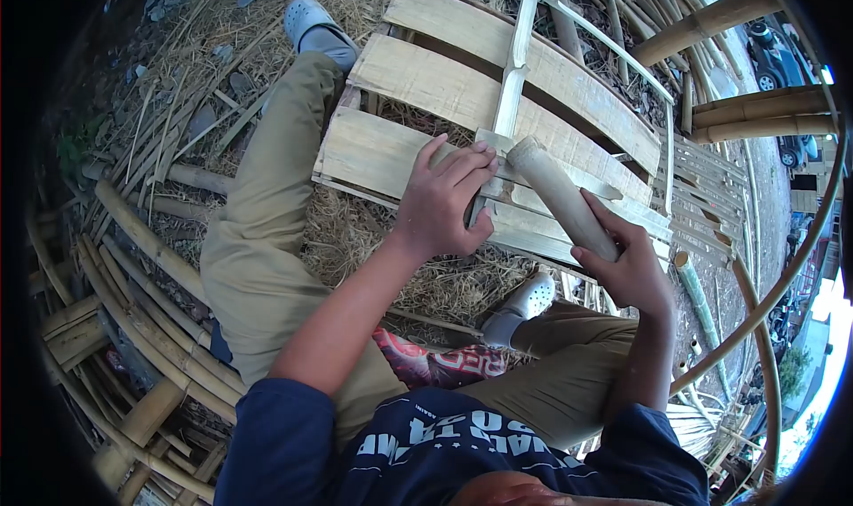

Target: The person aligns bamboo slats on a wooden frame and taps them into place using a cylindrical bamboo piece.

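One slatted wooden platform (426,77) lies between the seated person's legs, which I judge keeps the work within reach of both hands. Across it rests a pale, angular bamboo frame (511,97), its near end by the fingertips, where the planks can back it. The right hand (633,266) wraps its fingers narrowly around a thick bamboo tube (569,204), slanted with its far end beside that joint, a grip that suits striking or pressing. The left hand (444,199) is loosely curved, thumb apart, fingertips touching the joint, probably to steady it; a dark edge (476,209) shows near the thumb, and I cannot tell whether the palm closes on anything. Counting, I make out one platform, three broad planks, two light clogs, two hands, one frame and one tube.
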Tool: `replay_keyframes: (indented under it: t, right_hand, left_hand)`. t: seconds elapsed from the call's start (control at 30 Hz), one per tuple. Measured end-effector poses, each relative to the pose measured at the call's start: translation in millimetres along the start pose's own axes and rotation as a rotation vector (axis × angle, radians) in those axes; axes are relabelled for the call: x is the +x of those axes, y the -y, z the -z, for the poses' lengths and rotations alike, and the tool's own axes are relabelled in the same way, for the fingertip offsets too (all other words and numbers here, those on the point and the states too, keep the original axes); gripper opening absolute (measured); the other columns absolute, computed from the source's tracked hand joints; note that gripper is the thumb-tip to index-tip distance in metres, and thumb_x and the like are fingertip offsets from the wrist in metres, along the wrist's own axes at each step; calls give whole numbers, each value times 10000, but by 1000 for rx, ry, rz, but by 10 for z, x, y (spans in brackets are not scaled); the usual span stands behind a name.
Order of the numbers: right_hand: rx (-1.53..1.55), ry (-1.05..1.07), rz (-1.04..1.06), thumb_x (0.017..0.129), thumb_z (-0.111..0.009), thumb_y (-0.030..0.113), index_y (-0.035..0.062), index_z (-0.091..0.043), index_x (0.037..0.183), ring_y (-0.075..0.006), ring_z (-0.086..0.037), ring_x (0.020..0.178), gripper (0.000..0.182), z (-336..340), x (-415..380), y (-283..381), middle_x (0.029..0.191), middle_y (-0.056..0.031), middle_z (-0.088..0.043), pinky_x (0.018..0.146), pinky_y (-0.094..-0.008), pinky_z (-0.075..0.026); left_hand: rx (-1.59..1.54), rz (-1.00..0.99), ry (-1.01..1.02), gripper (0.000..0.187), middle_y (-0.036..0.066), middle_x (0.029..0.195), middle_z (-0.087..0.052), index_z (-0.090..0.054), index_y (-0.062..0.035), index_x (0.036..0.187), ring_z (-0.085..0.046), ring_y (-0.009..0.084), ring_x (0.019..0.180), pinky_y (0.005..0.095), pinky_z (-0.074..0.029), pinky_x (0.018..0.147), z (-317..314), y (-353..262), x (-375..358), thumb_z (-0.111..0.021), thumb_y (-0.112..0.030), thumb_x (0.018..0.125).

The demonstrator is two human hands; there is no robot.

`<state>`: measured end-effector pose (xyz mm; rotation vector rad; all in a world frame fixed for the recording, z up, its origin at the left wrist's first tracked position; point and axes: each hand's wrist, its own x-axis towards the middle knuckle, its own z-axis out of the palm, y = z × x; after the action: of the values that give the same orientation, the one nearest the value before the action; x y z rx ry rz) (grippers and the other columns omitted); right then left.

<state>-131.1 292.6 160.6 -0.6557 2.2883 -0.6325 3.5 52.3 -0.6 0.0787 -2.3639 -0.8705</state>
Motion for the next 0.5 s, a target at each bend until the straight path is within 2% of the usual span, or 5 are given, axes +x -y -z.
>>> replay_keyframes:
  t: [0.1,0.2,0.4,0.43,0.5]
  right_hand:
    - [-19,-4,23,907,-843,189,158,-545,1634,-183,-724,1147,787,-15,16,-40,1303,-172,-782,1035,-383,-545]
    - [-75,-47,150,893,-847,191,209,-547,1634,-266,-777,1076,799,-30,46,-143,1245,-198,-794,991,-412,-574]
    - [-456,-143,219,869,-846,182,329,-565,1609,-395,-757,868,805,-31,-39,36,977,-165,-789,818,-491,-598]
    - [-489,-181,287,872,-842,181,323,-569,1607,-368,-756,817,797,-68,-32,-18,887,-145,-755,777,-487,-590]
    - [-495,-203,291,871,-842,182,322,-566,1610,-373,-749,796,801,-123,-39,-45,861,-153,-736,759,-491,-587]
  left_hand:
    - [-3,2,6,551,91,1373,-711,-735,-32,1257,-613,257,1423,587,-308,1283,7,-3,5,-693,-247,752]
    - [3,-1,5,548,96,1372,-711,-736,-26,1254,-614,261,1421,588,-312,1281,7,-4,2,-693,-249,755]
    - [20,-13,-1,545,113,1371,-716,-733,-13,1255,-624,271,1409,588,-326,1271,5,-8,2,-688,-261,773]
    - [27,-19,-8,543,116,1368,-718,-734,-12,1254,-626,273,1406,587,-328,1270,-2,0,2,-688,-263,775]
    - [32,-20,-16,539,123,1361,-722,-735,-9,1250,-631,276,1399,586,-332,1267,0,-4,3,-687,-263,777]
